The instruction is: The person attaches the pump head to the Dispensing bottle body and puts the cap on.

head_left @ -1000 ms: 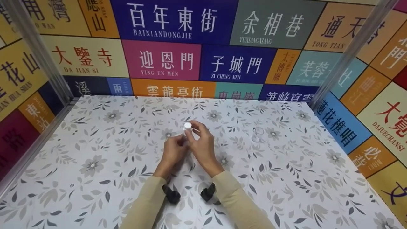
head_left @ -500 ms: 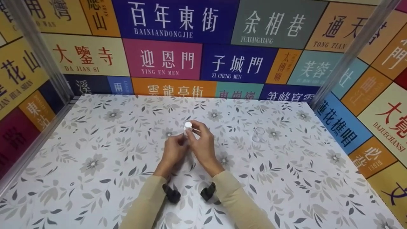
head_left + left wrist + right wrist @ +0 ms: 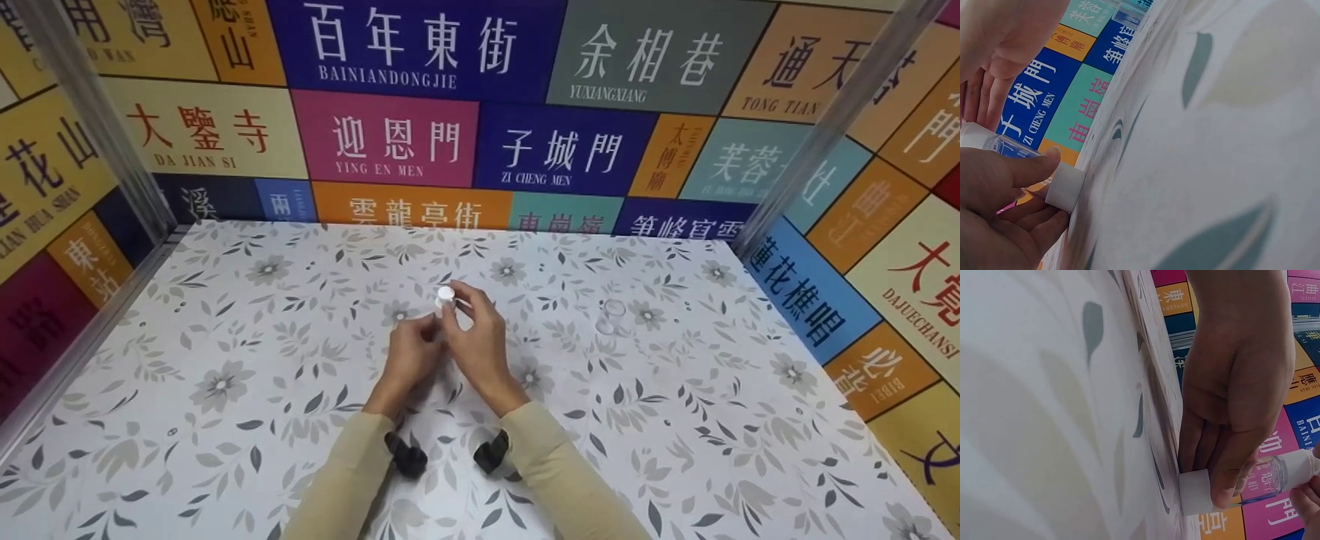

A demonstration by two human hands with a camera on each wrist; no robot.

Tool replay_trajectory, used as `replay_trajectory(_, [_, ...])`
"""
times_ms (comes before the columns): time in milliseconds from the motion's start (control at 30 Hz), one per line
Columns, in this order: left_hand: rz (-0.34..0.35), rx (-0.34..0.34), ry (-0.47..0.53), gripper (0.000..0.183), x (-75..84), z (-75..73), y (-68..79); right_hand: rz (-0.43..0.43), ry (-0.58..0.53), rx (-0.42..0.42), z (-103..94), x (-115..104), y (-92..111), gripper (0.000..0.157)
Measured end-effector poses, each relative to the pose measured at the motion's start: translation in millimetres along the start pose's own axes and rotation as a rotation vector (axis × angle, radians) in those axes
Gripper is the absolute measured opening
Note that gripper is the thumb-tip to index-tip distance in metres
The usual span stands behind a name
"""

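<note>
At mid-table, left hand [image 3: 412,354] and right hand [image 3: 478,335] sit close together on one clear bottle [image 3: 1262,482], upright between them. Left: thumb and fingers clamped low on it, just above the white base [image 3: 1195,493]; base at the tabletop, contact unclear. Right: thumb and fingers pinch the white cap [image 3: 445,293] on top. Beige sleeves [image 3: 574,472] on both forearms; black device [image 3: 409,459] at each wrist. Clear cup [image 3: 610,318] on the floral tablecloth [image 3: 675,465], well to the right of the hands. Behind: wall [image 3: 386,139] of coloured, lettered panels.
</note>
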State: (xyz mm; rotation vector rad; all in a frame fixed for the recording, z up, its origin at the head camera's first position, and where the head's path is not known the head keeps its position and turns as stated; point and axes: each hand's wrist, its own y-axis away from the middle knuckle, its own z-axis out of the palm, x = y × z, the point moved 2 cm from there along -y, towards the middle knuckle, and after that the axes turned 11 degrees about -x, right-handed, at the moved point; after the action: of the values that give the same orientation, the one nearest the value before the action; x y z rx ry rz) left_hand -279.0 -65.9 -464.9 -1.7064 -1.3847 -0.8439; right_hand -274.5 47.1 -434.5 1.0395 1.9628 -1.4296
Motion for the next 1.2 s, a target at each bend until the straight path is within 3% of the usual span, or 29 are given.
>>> replay_trajectory(300, [0.036, 0.019, 0.008, 0.008, 0.7, -0.6, 0.1, 0.028, 0.037, -0.019, -2.9, -0.9, -1.1, 0.031])
replay_trajectory(733, [-0.041, -0.019, 0.004, 0.022, -0.3, -0.1, -0.8, 0.039, 0.052, -0.004, -6.5, -2.8, -2.7, 0.037])
replay_trajectory(1200, [0.018, 0.006, -0.011, 0.009, -1.7, 0.0, -1.0, 0.023, 0.069, -0.018, -5.2, -1.2, -1.6, 0.029])
